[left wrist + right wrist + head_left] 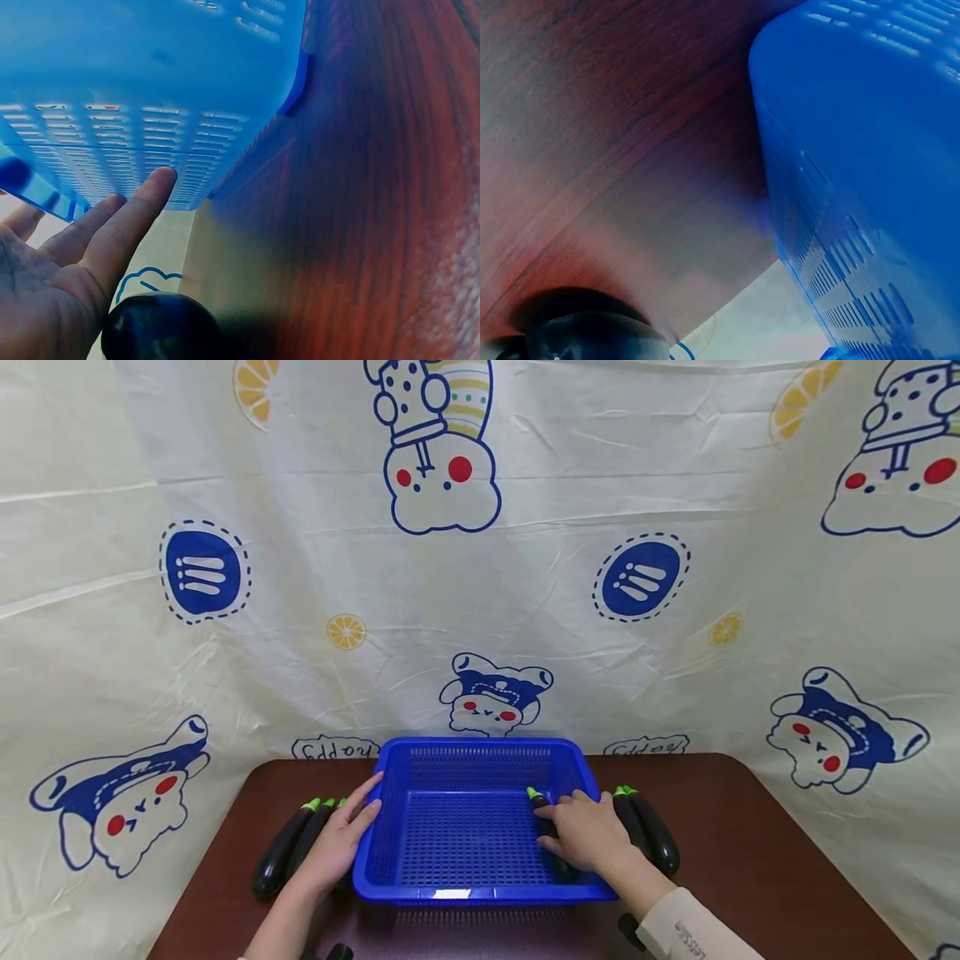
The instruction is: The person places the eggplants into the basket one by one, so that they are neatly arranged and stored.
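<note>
From the head, the right hand [588, 831] reaches over the right rim of the basket [487, 893] and grasps an eggplant [552, 852] inside, beside its right wall, green tip towards the far wall. The left hand [341, 843] is ungripped, its fingers against the basket's left side. Best, I judge, to lower the eggplant flat along that wall before loosening the fingers, the left hand steadying lightly without tilting the basket. Left of the basket lie other eggplants [281, 852], partly behind the left hand; right of it, a pair of eggplants [656, 835] sits close to the reaching wrist, easily knocked.

From the left wrist, straight fingers [135, 217] meet the basket's slotted outer wall, a dark rounded end [161, 326] near them.

From the right wrist, the basket's outside wall rises above the table [615, 150]; the grip itself is out of sight.
</note>
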Tool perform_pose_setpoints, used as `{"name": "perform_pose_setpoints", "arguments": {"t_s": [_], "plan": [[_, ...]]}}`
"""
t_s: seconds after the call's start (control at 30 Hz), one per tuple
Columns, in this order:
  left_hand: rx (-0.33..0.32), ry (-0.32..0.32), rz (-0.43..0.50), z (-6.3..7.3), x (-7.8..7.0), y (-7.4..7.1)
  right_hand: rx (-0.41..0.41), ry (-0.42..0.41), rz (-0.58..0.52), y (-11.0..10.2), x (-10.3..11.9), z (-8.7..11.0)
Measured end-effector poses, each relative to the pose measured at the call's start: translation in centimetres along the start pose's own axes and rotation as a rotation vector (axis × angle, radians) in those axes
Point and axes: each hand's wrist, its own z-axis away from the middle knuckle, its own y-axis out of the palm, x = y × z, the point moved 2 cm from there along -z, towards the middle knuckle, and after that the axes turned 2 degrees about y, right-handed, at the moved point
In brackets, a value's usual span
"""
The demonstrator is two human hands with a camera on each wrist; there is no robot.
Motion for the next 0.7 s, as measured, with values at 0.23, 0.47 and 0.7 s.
{"name": "perform_pose_setpoints", "arguments": {"t_s": [0.23,0.47,0.7], "plan": [[-0.004,0.011,-0.032,-0.06,0.06,0.11,0.017,-0.002,0.030,0.08,-0.04,0.10],[0.000,0.013,-0.009,-0.09,0.15,0.06,0.025,-0.010,0.049,-0.24,0.18,0.37],[0.001,0.009,-0.001,0.04,0.11,0.02,0.016,-0.005,0.057,0.02,0.27,0.16]]}}
